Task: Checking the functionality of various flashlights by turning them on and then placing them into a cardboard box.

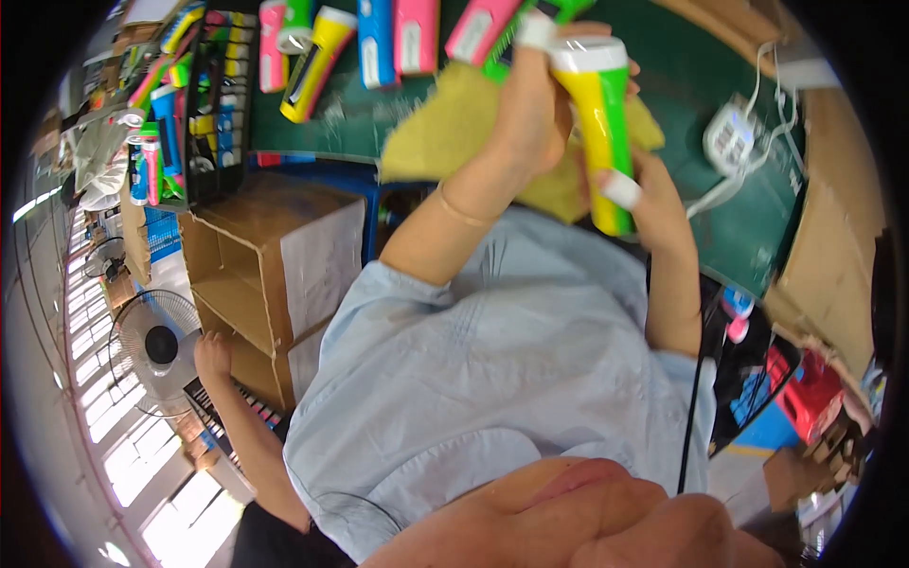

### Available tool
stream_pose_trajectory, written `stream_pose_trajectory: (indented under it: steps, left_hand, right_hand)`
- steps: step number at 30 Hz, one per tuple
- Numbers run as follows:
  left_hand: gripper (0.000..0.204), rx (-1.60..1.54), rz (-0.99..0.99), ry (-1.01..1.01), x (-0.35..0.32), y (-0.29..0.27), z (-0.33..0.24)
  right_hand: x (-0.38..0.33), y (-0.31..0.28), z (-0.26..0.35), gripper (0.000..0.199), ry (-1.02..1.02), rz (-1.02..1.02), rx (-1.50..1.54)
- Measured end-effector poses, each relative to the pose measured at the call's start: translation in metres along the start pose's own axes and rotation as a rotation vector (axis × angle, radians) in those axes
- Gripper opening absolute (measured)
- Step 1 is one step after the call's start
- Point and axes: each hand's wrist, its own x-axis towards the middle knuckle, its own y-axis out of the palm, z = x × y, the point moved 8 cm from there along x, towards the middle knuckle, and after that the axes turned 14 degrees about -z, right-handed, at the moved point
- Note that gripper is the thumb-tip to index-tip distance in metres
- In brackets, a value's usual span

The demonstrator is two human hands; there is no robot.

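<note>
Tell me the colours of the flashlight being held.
Yellow and green with a white head, flashlight, seen in the head view.

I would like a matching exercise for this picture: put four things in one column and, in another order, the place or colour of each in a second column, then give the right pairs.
Things
1. flashlight
2. cloth
3. cardboard box
4. fan

Places and colours
A. brown, open, left of the light blue shirt
B. yellow and green, held between the left hand and the right hand
C. round, at the far left, by the windows
D. mustard yellow, on the green table, under the hands

Pairs: 1-B, 2-D, 3-A, 4-C
</note>
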Motion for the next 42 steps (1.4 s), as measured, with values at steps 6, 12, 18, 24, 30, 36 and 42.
stream_pose_trajectory:
  steps: [6, 12, 18, 24, 30, 36, 42]
  left_hand:
    - [0.03, 0.705, -0.029, 0.614, 0.127, -0.032, -0.139]
    - [0.025, 1.608, -0.521, 1.146, 0.332, -0.089, -0.251]
    - [0.042, 2.654, -0.292, 0.913, 0.422, -0.051, -0.217]
    - [0.042, 2.215, -0.439, 1.092, 0.313, 0.004, -0.232]
    - [0.039, 1.679, -0.457, 1.272, 0.189, 0.058, -0.229]
    - [0.051, 1.087, 0.146, 0.747, 0.022, 0.039, -0.087]
    - [0.061, 0.797, 0.723, 0.09, -0.073, 0.004, 0.029]
  right_hand:
    - [-0.08, -0.215, 0.049, 0.043, -0.506, -1.232, 0.556]
    - [-0.087, -0.225, 0.02, 0.035, -0.584, -1.111, 0.39]
    - [-0.024, -0.13, 0.03, 0.021, -0.294, -0.853, 0.267]
    - [-0.006, -0.101, 0.034, 0.02, -0.249, -0.712, 0.196]
    - [-0.002, -0.077, 0.022, 0.021, -0.184, -0.545, 0.167]
    - [0.02, -0.014, 0.104, 0.062, -0.483, -0.401, 0.286]
    - [-0.036, -0.009, 0.127, 0.044, -0.909, -0.565, -0.218]
